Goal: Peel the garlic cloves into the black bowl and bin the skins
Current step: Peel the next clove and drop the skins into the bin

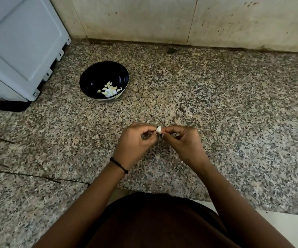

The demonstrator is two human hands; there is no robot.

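A small, pale garlic clove [158,129] is pinched between the fingertips of the left hand [134,140] and the right hand [184,141], both curled round it above the speckled granite counter [216,97]. A round, glossy black bowl [103,81] sits well apart, further back to the left, holding smooth peeled cloves [109,88] beside a grey plastic appliance [19,47].
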